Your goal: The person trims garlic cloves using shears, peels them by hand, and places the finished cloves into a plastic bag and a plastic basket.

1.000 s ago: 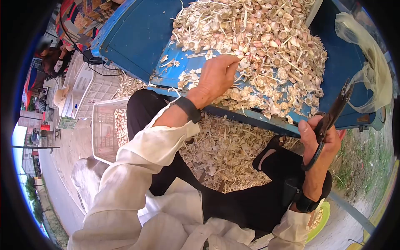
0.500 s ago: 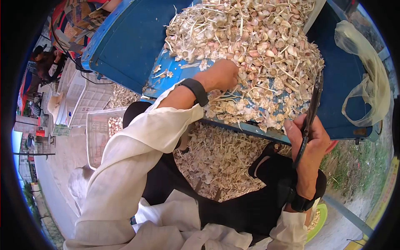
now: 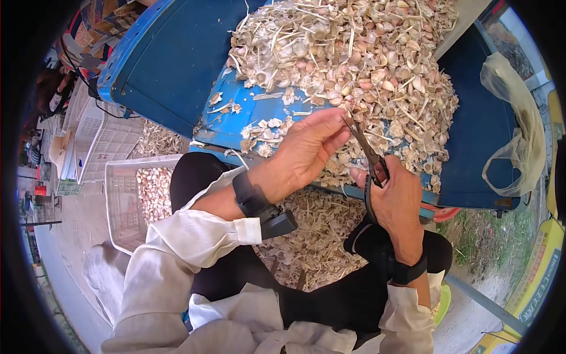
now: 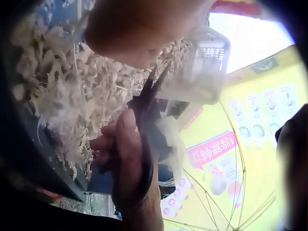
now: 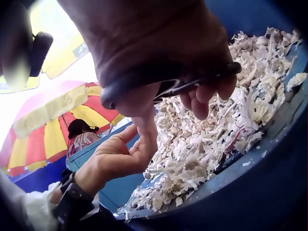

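In the head view my left hand [image 3: 309,147] is raised over the near edge of a garlic heap [image 3: 383,53], thumb and forefinger pinching what looks like a garlic clove, mostly hidden by the fingertips. My right hand [image 3: 398,192] grips a pair of dark scissors [image 3: 372,154] by the handles. Their tips point up and left, right at the left fingertips. The left wrist view has the scissor blades [image 4: 147,89] spread a little apart. Loose cloves, dry skins and stalks make up the heap, which lies on a blue metal bed [image 3: 218,127].
At left stands a white plastic crate [image 3: 112,194] with cloves inside, near stacked white crates [image 3: 106,147]. A clear plastic bag [image 3: 522,127] hangs over the blue side at right. Skins and stalks [image 3: 306,239] cover the ground between the legs. A green basin [image 3: 445,304] sits at lower right.
My left hand has drawn back from the heap, turning its palm side toward the scissors. My right hand has moved left, swinging the scissors from upright to a leftward slant, tips at the left fingertips.
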Action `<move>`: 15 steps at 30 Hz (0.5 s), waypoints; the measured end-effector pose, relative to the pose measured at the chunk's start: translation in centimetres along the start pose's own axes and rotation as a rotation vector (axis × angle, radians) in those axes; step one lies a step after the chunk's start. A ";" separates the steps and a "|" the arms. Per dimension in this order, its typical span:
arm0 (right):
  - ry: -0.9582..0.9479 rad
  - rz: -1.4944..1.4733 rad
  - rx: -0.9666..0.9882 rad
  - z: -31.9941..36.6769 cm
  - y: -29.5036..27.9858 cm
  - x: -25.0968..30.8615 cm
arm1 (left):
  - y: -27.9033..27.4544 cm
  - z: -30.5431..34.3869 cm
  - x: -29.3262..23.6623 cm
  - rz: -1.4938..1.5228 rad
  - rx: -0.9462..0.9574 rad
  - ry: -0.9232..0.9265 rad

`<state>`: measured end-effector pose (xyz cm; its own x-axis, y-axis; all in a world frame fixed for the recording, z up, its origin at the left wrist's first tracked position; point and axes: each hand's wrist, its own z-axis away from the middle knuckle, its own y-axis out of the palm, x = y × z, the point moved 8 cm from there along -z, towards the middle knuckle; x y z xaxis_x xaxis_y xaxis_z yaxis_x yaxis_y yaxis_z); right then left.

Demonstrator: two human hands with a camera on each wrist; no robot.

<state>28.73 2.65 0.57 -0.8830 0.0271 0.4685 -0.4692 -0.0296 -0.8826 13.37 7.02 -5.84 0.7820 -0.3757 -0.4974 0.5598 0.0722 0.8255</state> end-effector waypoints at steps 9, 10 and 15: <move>0.081 -0.469 0.227 -1.1 3.5 1.3 | -0.8 -0.3 -2.3 0.025 -0.046 0.083; 0.102 -0.559 0.181 -1.1 3.0 1.7 | -1.1 -1.1 -2.7 0.075 -0.045 0.072; 0.136 -0.803 0.007 -0.8 0.2 1.1 | -3.9 -8.4 -3.9 -0.356 -0.089 0.039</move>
<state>27.73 3.46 0.89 -0.2685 0.1637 0.9493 -0.9593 0.0438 -0.2789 10.39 15.96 -9.39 0.5426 -0.3560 -0.7608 0.8191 0.0236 0.5731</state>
